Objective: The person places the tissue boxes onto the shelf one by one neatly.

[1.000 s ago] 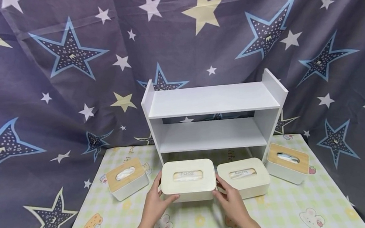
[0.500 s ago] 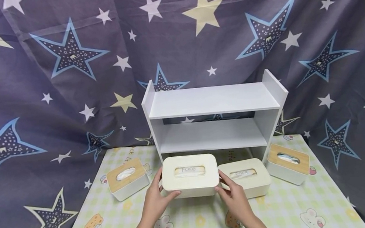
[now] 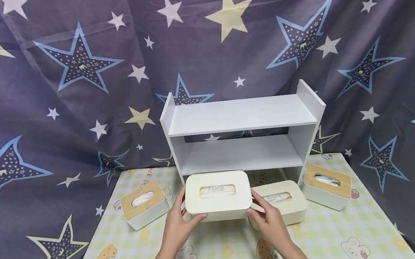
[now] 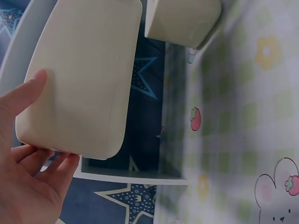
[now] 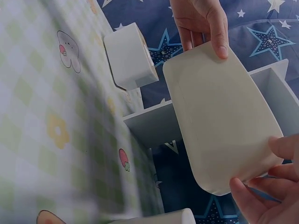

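Cream tissue box [image 3: 218, 204], with "Face" lettered in its slot, hangs in the head view above the checked worktop [image 3: 205, 254], just in front of the white shelf unit [image 3: 240, 113]. Compared with a second ago it sits higher and slightly further right, so its weight seems fully taken by the person; the second cream box [image 3: 291, 205] beside it stays put. Left hand [image 3: 178, 229] and right hand [image 3: 272, 222] grip opposite ends, each thumb on the front, parted from its fingers by the box. Left wrist view: thumb and curled fingers clasp one end, and dark curtain [image 4: 147, 93] shows between box and worktop, so the lift looks real. Right wrist view: both hands appear, thumbs bearing on the broad plain face, the box roughly level with the shelf unit yet, as far as visible, unsupported by it.
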Motion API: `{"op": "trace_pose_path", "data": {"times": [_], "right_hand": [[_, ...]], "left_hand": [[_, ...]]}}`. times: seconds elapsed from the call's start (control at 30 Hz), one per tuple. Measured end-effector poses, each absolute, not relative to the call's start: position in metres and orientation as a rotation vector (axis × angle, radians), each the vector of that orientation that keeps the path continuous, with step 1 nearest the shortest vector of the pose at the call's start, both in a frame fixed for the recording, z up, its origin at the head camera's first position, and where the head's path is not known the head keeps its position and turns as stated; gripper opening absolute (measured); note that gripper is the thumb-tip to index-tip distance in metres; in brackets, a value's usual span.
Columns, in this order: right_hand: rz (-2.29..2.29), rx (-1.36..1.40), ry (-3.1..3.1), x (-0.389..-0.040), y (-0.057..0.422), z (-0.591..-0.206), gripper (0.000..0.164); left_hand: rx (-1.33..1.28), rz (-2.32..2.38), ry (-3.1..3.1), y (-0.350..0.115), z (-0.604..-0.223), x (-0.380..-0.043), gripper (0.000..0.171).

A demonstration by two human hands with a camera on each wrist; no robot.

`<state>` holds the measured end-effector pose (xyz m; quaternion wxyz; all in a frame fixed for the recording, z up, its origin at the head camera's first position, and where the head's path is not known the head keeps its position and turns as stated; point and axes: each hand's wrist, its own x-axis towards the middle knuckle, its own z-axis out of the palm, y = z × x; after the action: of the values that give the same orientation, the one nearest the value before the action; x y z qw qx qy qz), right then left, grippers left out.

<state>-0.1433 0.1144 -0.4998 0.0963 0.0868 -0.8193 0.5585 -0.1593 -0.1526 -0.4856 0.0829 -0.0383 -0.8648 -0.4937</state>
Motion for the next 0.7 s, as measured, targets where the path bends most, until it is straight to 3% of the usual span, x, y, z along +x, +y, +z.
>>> {"op": "trace_pose_path", "data": {"times": [0.7], "right_hand": [[1.535, 0.334, -2.331, -0.147, 0.124, -0.479, 0.051]], "left_hand": [[-0.173, -1.522, -2.510, -0.143, -0.466, -0.163, 0.102]]}}
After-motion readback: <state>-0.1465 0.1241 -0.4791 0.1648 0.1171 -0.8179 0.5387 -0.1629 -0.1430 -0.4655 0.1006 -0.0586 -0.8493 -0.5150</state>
